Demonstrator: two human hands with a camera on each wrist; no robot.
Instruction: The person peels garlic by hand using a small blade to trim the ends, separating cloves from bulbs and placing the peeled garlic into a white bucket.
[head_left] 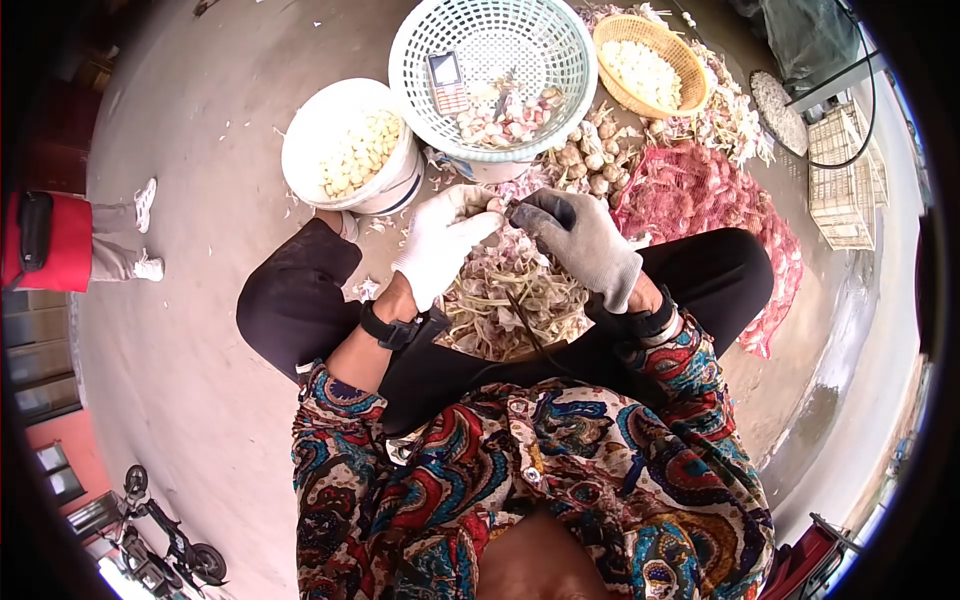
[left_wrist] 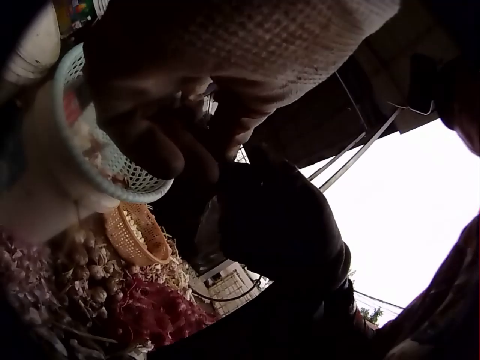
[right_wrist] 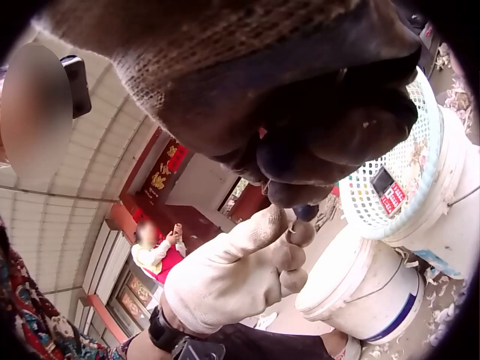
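Note:
My left hand (head_left: 440, 242), in a white glove, pinches a small pinkish garlic clove (head_left: 497, 205) between thumb and fingers. My right hand (head_left: 590, 245), in a grey glove with dark, stained fingertips, meets it from the other side, thumb and curled fingers gripping at the clove. The fingertips of both hands come together in front of the body. Below them lies a heap of garlic skins and dry stalks (head_left: 515, 300) between the legs. In the right wrist view the left glove (right_wrist: 232, 274) shows just under the dark right fingers, which mostly hide the clove.
A white bucket (head_left: 300, 150) holds peeled cloves. Beside it a pale green basket (head_left: 405, 60) carries unpeeled cloves and a phone (head_left: 447, 82). An orange basket (head_left: 690, 75) of peeled cloves, loose garlic bulbs (head_left: 595, 155) and a red mesh sack (head_left: 700, 200) lie right. Another person (right_wrist: 154, 255) stands off left.

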